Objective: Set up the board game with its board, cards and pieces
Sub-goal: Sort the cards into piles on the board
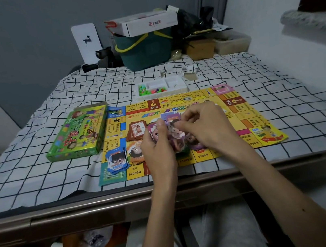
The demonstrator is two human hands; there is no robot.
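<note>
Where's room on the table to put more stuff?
Bare cloth right of the board, and left of the green box. Also between the white tray and the bucket. Crowded: the board's left and middle: card piles, and the left hand and right hand holding cards.

I have a single view to work from: a wide-angle camera on the person's head, facing forward and tilted down. It looks from the seated side across the table's white, black-gridded cloth (37,171). The yellow paper game board (253,117) sits close, at mid-frame. The left hand (157,147) and right hand (209,124) meet there, holding a bundle of cartoon-printed paper cards (175,133). The forearms rise from the bottom edge over grey trousers (228,230). The dark green plastic bucket (146,53) marks the far end. The lens bows the table's edges.
</note>
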